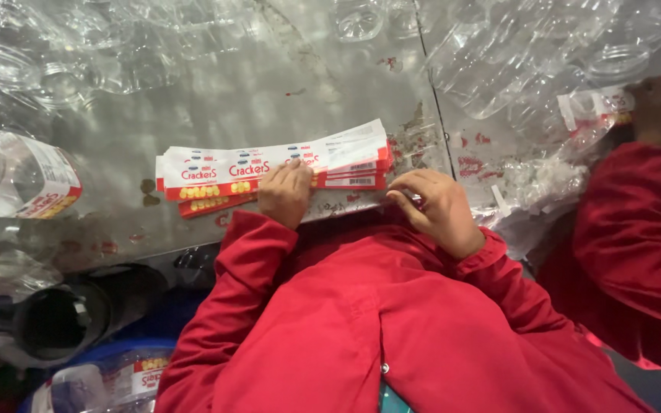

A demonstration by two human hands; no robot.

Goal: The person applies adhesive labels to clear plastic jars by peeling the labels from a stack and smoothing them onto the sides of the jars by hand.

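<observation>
While your left hand (285, 192) lies flat, fingers pressed together, on top of the stack of labels (269, 170), your right hand (439, 210) sits curled just beside the stack's right end, its fingertips drawn in as if pinching something small; you cannot tell from here what, if anything, is between them. The labels, long white and red strips with yellow shapes, are fanned out along the near edge of the metal table (216, 99), roughly at its middle, with their right ends reaching toward the seam that runs across the table top. Your red sleeves come up from below that edge. A clear plastic jar (21, 177) already wearing a label lies on its side at the table's left edge, well apart from your hands. More empty clear jars (499, 53) crowd the far edge and the far right corner. At the right edge a co-worker's hand (659, 108), in a red sleeve too, rests on a labelled jar (594, 107). Below the table's near left corner stands a dark tube (63, 317).
</observation>
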